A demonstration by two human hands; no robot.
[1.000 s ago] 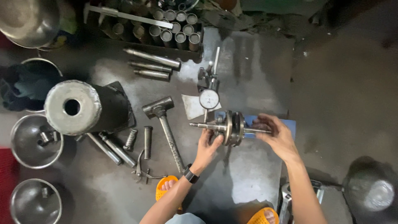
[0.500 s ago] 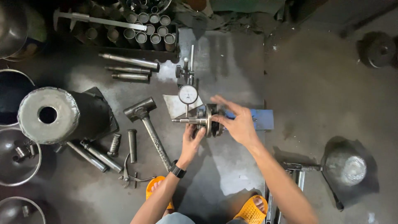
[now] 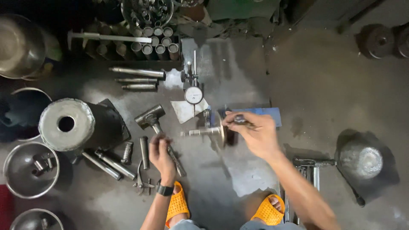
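Crankshaft (image 3: 215, 131), round steel, pinched by right hand (image 3: 255, 135) fingers; left hand (image 3: 161, 151) grips hammer (image 3: 158, 127) handle.

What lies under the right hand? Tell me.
Under the right hand a shaft with a disc sticks out leftward, beside a blue block. Its right end is covered by the hand.

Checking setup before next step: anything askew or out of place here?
Nothing damaged or spilled. The right hand steadies the shaft assembly under the dial gauge; the left hand is on the hammer handle. Tools lie loose on the floor.
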